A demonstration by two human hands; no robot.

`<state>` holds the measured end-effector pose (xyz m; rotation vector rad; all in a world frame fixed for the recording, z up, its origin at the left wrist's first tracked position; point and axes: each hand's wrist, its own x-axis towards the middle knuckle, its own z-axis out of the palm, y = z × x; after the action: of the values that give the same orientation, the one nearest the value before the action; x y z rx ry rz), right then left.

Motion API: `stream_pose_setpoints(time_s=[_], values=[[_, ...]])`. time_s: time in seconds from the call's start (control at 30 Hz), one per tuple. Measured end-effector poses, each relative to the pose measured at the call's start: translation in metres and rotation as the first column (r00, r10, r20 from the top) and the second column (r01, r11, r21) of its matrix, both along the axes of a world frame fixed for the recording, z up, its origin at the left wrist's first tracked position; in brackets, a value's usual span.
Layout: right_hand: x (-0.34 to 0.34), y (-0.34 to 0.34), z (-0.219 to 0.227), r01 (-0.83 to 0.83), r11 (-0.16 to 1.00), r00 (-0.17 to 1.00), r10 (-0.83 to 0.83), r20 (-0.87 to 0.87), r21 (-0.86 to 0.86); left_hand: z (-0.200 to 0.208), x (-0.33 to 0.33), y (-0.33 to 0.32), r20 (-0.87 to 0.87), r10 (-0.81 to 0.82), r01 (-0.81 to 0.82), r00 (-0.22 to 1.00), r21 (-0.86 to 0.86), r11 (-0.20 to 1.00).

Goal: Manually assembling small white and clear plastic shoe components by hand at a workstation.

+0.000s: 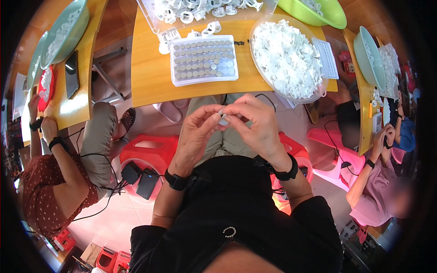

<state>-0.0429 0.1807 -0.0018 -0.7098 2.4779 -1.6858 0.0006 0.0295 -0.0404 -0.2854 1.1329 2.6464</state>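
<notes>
In front of my lap, both hands come together on a small white plastic piece (223, 121), roundish and partly covered by my fingers. My left hand (199, 132) pinches it from the left between thumb and fingertips. From the right, the thumb and fingers of my right hand (255, 122) close on the same piece. Just beyond, on the table (182, 93), a white tray (200, 82) holds rows of round grey discs (195, 59), with some slots at its right side bare. To its right, a clear round tub (253, 51) is heaped with small white pieces (287, 59).
A clear bin (150, 22) of white ring-shaped plastic parts (186, 17) stands at the table's far side, beside a lime-green basin (335, 17). Red stools (150, 145) with black boxes and cables flank me. People work at tables left and right.
</notes>
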Motion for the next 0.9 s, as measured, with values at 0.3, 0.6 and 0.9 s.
stream_pose_setpoints(time_s=[0.3,0.6,0.9], values=[[0.01,-0.006,-0.001,0.101,0.995,0.994,-0.101,-0.033,-0.016,0.0,-0.002,0.001,-0.031,0.045,-0.045,0.999,-0.012,0.999],[0.014,-0.005,-0.006,0.144,0.989,0.973,-0.135,-0.187,0.032,0.002,0.0,0.004,-0.077,0.059,-0.069,0.995,-0.131,0.989],[0.012,-0.007,-0.012,0.254,0.957,0.967,-0.248,0.059,-0.138,0.011,-0.001,0.004,-0.131,0.008,-0.043,0.991,-0.267,0.963]])
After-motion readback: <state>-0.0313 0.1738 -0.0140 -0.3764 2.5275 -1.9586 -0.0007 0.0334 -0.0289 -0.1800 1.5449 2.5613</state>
